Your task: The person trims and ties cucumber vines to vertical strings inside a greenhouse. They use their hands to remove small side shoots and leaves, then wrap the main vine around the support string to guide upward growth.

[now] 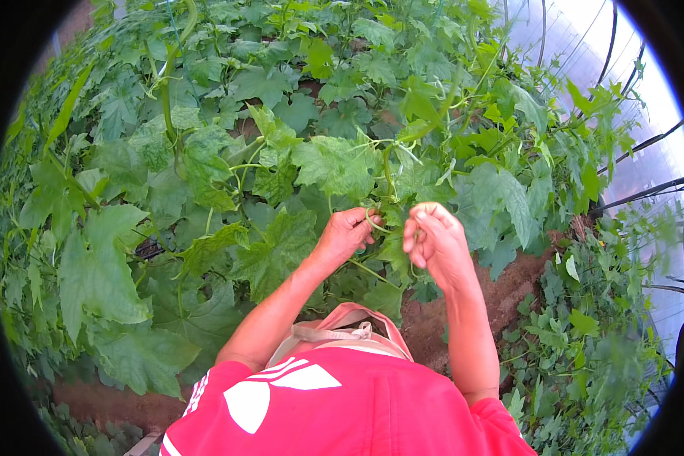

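My left hand [350, 231] pinches a thin green vine stem or tendril, which curls in a loop [376, 222] beside its fingertips. Just to the right, my right hand [436, 242] is raised with its fingers curled in; a thin green strand hangs below them, and whether the fingers grip it is unclear. Between and above the hands runs a thicker climbing vine stem [387, 171] with a pale clip [408, 154] near its top. A broad lobed leaf [339, 165] spreads above my left hand, and another leaf [396, 245] hangs between the hands.
Dense leafy vines surround the hands. A thick stem [167, 108] climbs at the upper left beside a thin blue-green string [182, 54]. Bare brown soil [507, 285] shows at the right, with low plants [581, 342] beyond it. Dark curved greenhouse ribs [644, 194] and plastic film stand at the far right.
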`<state>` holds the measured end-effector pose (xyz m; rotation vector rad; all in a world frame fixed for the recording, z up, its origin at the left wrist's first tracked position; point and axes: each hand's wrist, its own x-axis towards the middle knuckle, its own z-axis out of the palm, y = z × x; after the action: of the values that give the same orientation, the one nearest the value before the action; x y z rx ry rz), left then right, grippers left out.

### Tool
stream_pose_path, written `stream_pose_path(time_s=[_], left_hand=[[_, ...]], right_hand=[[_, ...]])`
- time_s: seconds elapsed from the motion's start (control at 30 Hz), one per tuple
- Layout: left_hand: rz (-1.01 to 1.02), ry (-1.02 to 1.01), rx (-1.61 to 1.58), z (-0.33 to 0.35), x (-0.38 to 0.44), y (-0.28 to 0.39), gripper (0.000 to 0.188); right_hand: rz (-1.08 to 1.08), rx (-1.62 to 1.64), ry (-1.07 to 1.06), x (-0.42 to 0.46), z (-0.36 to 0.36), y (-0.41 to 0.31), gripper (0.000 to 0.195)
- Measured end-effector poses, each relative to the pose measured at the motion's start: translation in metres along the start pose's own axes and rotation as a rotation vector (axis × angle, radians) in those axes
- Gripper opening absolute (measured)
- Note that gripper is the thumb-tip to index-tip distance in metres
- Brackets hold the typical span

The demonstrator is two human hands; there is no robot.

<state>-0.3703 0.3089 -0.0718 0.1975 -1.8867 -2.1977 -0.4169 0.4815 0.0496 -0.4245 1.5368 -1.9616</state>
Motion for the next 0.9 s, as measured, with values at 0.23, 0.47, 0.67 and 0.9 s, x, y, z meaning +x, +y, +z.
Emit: stream_pose_path(time_s=[0.23, 0.47, 0.67, 0.9], left_hand=[[0.186, 0.066, 0.185, 0.01, -0.011, 0.003, 0.02], [0.375, 0.13, 0.332, -0.009, -0.016, -0.008, 0.026], [0.502, 0.034, 0.515, -0.013, -0.046, 0.023, 0.015], [0.64, -0.093, 0.399, -0.025, -0.069, 0.01, 0.007]], right_hand=[[-0.204, -0.65, 0.082, 0.03, 0.006, 0.012, 0.033], [-0.221, 0.185, -0.188, -0.011, 0.033, -0.063, 0.026], [0.246, 0.012, -0.161, 0.001, -0.003, -0.019, 0.022], [0.447, -0.158, -0.338, 0.02, 0.008, 0.012, 0.034]])
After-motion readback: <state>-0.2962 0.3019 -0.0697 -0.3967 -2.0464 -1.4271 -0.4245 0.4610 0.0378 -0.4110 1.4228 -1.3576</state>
